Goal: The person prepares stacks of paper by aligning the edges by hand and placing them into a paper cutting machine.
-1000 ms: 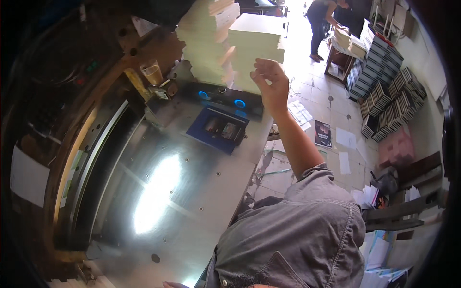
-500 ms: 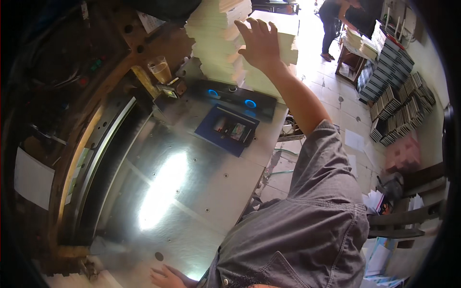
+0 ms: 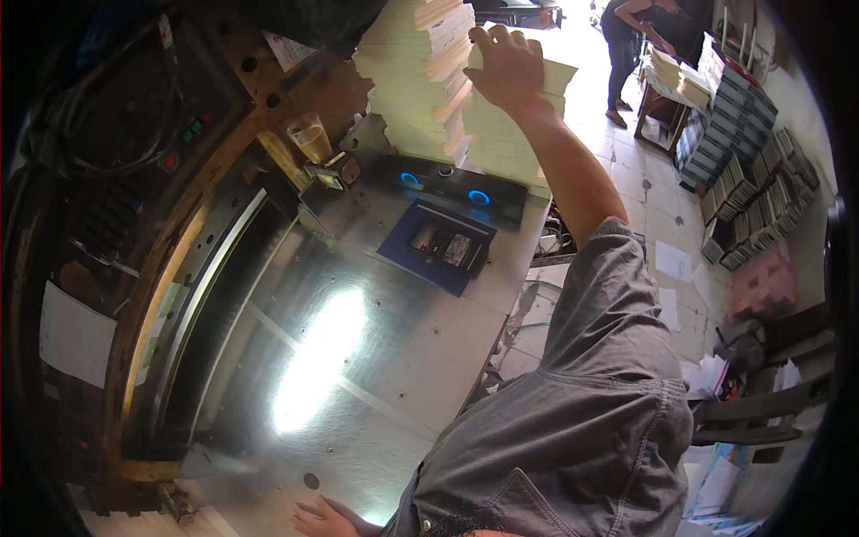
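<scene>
My right hand [image 3: 512,70] reaches to the far side, over a tall stack of cream paper [image 3: 506,130]. Its fingers curl at the stack's upper edge, with pale paper between thumb and fingers; how much it grips is hard to see. Low in the view, my left hand [image 3: 329,519] rests with fingers spread on the shiny metal table [image 3: 403,358]. A dark blue cover or folder [image 3: 407,240] lies on the table, with a dark picture card [image 3: 447,245] on it. Behind it stands a black panel [image 3: 456,186] with two blue-lit rings.
A glass of milky brown drink [image 3: 310,139] stands near a small metal box by the machine's dark frame [image 3: 224,268]. More paper stacks [image 3: 394,89] rise at the far end. At right are bundled stacks [image 3: 756,192] and a pink block [image 3: 763,279]. Another person [image 3: 622,54] stands beyond.
My right hand has come down onto the paper stack, its fingers curling from a spread pose. The whole view has shifted slightly. My left hand stays on the table.
</scene>
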### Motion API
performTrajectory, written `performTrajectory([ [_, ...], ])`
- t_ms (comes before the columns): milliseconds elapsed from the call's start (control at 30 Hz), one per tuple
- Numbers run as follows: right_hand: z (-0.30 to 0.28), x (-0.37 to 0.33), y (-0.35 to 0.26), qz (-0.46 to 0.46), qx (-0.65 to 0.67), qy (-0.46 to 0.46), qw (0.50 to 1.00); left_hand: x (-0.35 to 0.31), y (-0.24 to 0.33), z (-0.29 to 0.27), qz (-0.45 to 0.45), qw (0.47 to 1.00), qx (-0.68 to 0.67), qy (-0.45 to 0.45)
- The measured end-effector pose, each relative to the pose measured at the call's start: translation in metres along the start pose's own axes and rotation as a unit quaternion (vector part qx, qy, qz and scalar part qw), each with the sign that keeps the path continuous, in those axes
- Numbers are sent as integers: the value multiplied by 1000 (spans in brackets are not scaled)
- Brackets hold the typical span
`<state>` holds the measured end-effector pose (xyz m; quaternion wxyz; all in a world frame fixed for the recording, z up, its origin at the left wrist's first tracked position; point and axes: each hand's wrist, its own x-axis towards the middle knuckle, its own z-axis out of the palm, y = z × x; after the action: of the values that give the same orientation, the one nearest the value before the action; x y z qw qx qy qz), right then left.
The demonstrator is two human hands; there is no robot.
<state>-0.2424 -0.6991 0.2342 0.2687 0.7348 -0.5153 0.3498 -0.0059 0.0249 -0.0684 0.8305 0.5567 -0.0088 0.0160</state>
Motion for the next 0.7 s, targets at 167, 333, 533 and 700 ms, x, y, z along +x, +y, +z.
performTrajectory([
  [167, -11, -19, 30, -40, 121, 137, 982, 28, -43, -36, 119, 960, 252, 35],
  [333, -52, -42, 61, -86, 189, 252, 945, 18, -8, -30, 118, 631, 766, -18],
  [533, -125, -78, 42, -60, 441, 251, 859, 13, 12, -23, 97, 611, 782, -76],
  [700, -131, -126, -38, 33, 755, 33, 654, 1, 38, 84, 117, 863, 462, -167],
])
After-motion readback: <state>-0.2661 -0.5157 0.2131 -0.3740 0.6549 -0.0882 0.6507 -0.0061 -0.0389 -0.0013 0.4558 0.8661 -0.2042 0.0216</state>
